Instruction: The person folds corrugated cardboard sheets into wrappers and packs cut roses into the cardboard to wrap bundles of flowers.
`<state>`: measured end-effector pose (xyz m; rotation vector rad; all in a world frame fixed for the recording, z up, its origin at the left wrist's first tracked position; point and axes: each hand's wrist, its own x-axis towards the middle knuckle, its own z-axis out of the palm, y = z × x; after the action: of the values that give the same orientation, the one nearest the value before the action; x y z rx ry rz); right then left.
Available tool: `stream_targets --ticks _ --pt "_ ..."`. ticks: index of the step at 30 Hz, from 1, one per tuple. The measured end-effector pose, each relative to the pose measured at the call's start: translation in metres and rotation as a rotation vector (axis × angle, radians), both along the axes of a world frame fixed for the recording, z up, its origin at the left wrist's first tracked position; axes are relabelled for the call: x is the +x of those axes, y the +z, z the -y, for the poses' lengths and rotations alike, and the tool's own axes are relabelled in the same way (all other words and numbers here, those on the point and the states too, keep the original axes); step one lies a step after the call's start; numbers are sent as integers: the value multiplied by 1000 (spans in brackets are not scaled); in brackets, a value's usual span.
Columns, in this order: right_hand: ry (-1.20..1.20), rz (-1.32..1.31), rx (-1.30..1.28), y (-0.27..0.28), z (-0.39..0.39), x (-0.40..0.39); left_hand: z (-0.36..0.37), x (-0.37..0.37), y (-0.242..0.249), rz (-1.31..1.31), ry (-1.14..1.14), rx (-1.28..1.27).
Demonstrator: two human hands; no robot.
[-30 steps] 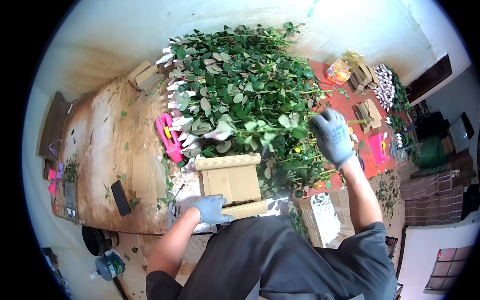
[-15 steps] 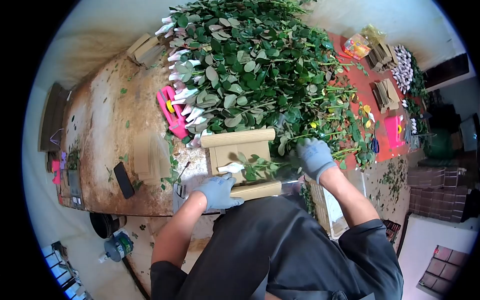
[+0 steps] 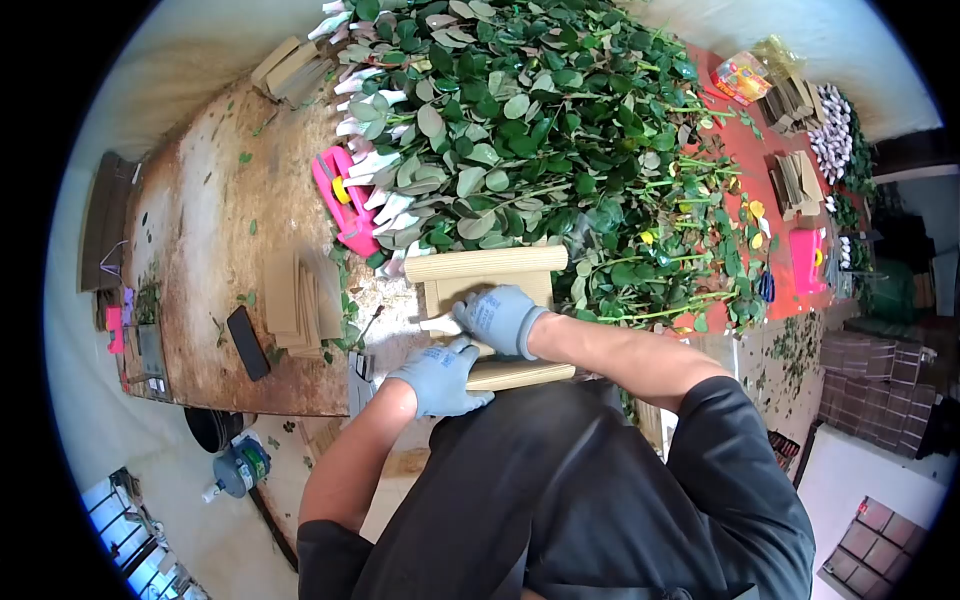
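Note:
A sheet of corrugated cardboard [image 3: 487,264] lies at the table's front edge, its far and near sides curled up. On it is a rose with a white-wrapped bud [image 3: 436,325], the bud pointing left. My right hand [image 3: 500,320], in a grey glove, closes over the rose just behind its bud; the fingertips are partly hidden. My gloved left hand [image 3: 438,382] grips the near left corner of the cardboard, thumb on top and close to the bud. A big heap of leafy rose stems [image 3: 540,130] lies right behind the cardboard, white-wrapped buds to the left.
A pink tape dispenser [image 3: 345,203] touches the heap's left side. Further left are flat cardboard pieces [image 3: 292,300] and a black phone [image 3: 247,343]. To the right stand another pink dispenser [image 3: 806,262], cardboard stacks [image 3: 795,183] and dark blue-handled scissors [image 3: 766,286].
My right hand has moved left from the stem ends onto the rose near its bud. My left hand stays at the cardboard's near left corner. The view has shifted slightly.

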<state>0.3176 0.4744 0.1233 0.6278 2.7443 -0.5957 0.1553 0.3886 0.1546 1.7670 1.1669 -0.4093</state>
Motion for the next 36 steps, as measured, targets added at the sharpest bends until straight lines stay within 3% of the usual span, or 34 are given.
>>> stream_targets --ticks 3,5,7,9,11,16,18,24,25,27,29,31,33,36 --pt "-81 -164 -108 -6 9 6 1 -15 -2 138 -31 63" --pt "-101 -96 -199 -15 15 12 0 -33 1 244 -81 115" --pt "-53 -145 -223 -36 23 15 -2 -50 7 501 360 -137" --pt "-16 -27 -264 -27 19 13 -3 -52 6 458 441 -1" --pt "-18 -46 -285 -23 17 12 -2 -59 -8 174 303 210" --pt "-51 -29 -293 -47 23 6 -7 -54 -36 69 193 98" --pt "-76 -53 -287 -35 19 4 -7 -54 -48 59 61 249" --pt "-94 -20 -362 -22 17 6 10 -100 -38 -2 6 550" --pt "-78 -17 -353 -20 16 8 11 -113 -32 -6 10 553" --pt "-55 -14 -345 -13 15 7 8 -130 -3 -368 72 271" --pt "-31 72 -362 -5 14 3 9 -117 10 -346 109 350" --pt "10 104 -336 -7 16 -1 9 -101 0 4 476 381" --pt "39 135 -299 -6 15 -4 3 -74 -6 223 594 224" --pt "57 127 -237 -8 18 -6 4 -50 -23 235 602 297"
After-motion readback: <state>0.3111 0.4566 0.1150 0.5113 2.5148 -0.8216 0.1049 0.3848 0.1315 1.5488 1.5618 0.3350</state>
